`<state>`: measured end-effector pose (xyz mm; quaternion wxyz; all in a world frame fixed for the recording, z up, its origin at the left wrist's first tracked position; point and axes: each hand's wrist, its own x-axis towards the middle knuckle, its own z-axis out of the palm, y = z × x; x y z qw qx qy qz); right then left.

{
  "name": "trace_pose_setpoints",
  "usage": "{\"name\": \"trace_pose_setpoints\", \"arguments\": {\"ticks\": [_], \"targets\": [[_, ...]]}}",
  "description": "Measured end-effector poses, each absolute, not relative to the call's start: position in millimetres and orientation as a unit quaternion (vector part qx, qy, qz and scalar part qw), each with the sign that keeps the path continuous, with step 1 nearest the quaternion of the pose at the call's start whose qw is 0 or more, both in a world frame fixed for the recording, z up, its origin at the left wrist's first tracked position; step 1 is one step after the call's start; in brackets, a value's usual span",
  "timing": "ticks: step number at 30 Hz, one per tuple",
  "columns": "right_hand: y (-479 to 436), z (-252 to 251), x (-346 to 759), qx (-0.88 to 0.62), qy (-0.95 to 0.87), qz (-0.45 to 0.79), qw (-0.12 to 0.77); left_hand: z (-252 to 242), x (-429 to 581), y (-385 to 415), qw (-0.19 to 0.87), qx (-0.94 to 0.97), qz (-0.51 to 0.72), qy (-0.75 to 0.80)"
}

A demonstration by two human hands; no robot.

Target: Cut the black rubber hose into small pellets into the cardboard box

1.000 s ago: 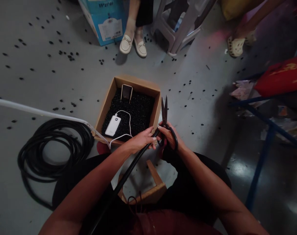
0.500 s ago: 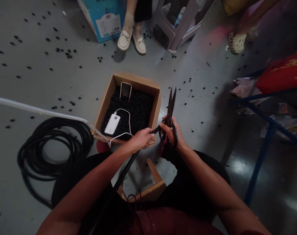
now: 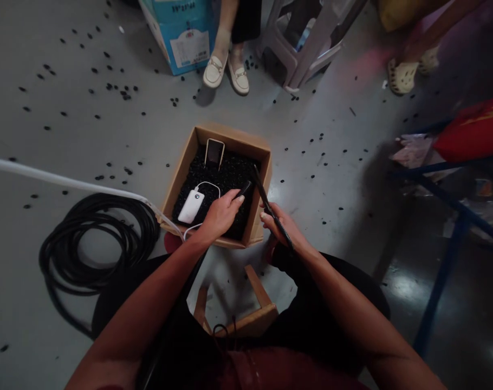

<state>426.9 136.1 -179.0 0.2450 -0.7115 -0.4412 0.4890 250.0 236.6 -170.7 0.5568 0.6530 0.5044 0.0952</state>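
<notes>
Hanging onto a black ribbed hose (image 3: 245, 189) with the left hand (image 3: 221, 215), fingers wrapped right behind its end, which sits over the inside of the cardboard box (image 3: 232, 140). Can't tell if the tip touches the black pieces (image 3: 234, 165) filling that box. The right hand (image 3: 285, 222) is just off the box's near right corner, grasping a pair of scissors (image 3: 266, 196) with the blades pointed over the box; they're edge-on, so no clue whether they're spread.

Also in the box: a phone (image 3: 214, 153) propped up near the far wall, plus a white power bank (image 3: 190, 206) with a white cable (image 3: 209, 183) plugged in, lying nearer the left side.

Left of the box there's a coil of black hose (image 3: 57, 254) on the floor. On the near side, a bit of wooden frame (image 3: 250, 320) between the knees. Past the far side: someone's pale loafers (image 3: 214, 70), a blue carton (image 3: 189, 51) and a grey plastic stool (image 3: 299, 67). Well off to the box's right, a red bag (image 3: 474, 130) by some blue metal framing (image 3: 441, 284).
</notes>
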Motion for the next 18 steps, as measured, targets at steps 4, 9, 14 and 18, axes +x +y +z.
{"name": "trace_pose_setpoints", "arguments": {"ticks": [4,9,14,18], "targets": [[133.1,-180.5,425.1,-0.686,-0.465,0.505,0.239,-167.0,247.3,239.5,0.542,0.664,0.085,0.508],[129.8,-185.9,425.8,-0.659,-0.464,0.545,0.232,-162.3,247.4,240.0,0.533,0.684,0.065,0.493],[128.1,-189.3,425.4,-0.652,-0.471,0.55,0.225,-161.2,248.7,238.7,0.526,0.698,0.038,0.484],[129.3,-187.2,424.2,-0.652,-0.471,0.549,0.228,-163.4,249.9,237.9,0.521,0.707,0.02,0.478]]}}
